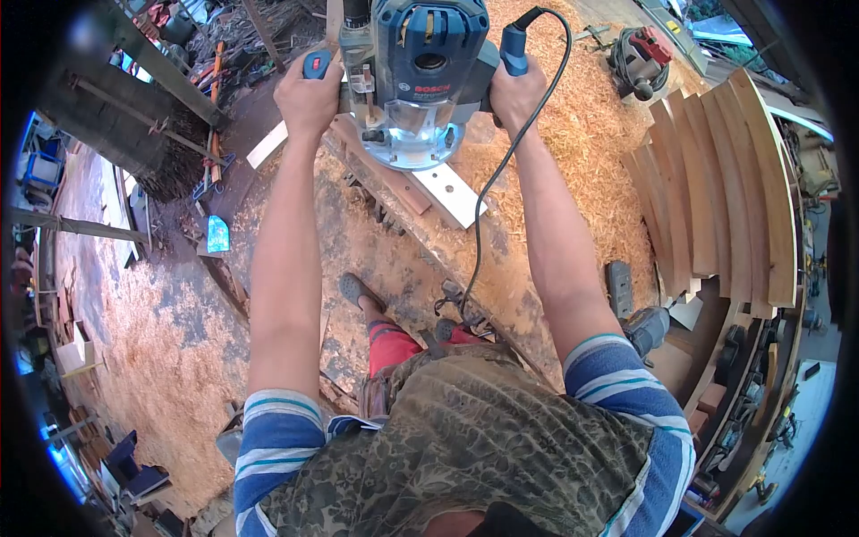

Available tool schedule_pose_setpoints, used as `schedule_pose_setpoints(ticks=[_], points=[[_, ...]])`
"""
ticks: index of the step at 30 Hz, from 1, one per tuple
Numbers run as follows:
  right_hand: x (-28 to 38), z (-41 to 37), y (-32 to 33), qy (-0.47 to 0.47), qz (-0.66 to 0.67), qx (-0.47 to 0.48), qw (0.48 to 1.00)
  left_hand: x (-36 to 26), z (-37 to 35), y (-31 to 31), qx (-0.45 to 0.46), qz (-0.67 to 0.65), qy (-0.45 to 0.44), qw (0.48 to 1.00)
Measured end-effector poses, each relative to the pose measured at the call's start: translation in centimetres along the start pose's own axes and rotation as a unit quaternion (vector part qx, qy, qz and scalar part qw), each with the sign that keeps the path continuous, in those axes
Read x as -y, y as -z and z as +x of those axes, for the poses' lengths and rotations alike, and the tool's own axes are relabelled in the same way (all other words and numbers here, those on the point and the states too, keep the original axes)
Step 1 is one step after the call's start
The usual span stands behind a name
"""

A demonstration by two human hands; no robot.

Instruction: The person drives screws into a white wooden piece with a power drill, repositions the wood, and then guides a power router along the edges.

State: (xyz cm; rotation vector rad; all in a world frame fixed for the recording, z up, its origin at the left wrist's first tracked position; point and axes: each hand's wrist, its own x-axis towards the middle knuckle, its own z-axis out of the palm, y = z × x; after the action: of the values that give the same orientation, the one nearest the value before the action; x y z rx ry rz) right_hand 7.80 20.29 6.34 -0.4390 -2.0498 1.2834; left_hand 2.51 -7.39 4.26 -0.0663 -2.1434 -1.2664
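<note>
A blue Bosch plunge router (425,76) stands upright at the top middle, its clear base lit from inside. My left hand (307,100) is wrapped round its left handle, where a red button shows. On the other side my right hand (519,94) grips the right handle, beside the black power cord (488,183). Under the router's base lies a white strip with holes (454,195), next to a reddish-brown piece of wood (404,190). The base hides the cutting bit and where it meets the work.
Wood shavings (573,201) cover the bench and floor. Curved wooden boards (716,179) stand grouped at right. A red and grey power tool (642,61) sits at upper right. A dark power strip (617,286) lies near my right forearm. The cord loops down towards my body.
</note>
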Motion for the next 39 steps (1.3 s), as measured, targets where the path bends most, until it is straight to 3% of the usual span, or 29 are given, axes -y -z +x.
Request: schedule_pose_setpoints(ticks=[20,25,32,39], points=[[-0.1,2.1,-2.4,0.021,0.004,0.036,0.999,1.8,2.4,-1.2,-0.012,0.015,0.001,1.0],[-0.7,2.7,-3.2,0.041,0.006,0.021,0.999,2.4,3.0,-1.5,-0.025,0.039,-0.038,0.998],[-0.9,3.4,-3.6,0.012,-0.006,0.022,1.0,2.2,3.4,-1.9,-0.023,0.024,-0.015,0.999],[-2.4,4.5,-4.7,0.051,0.007,-0.005,0.999,2.1,4.2,-2.5,-0.009,0.029,0.007,1.0]])
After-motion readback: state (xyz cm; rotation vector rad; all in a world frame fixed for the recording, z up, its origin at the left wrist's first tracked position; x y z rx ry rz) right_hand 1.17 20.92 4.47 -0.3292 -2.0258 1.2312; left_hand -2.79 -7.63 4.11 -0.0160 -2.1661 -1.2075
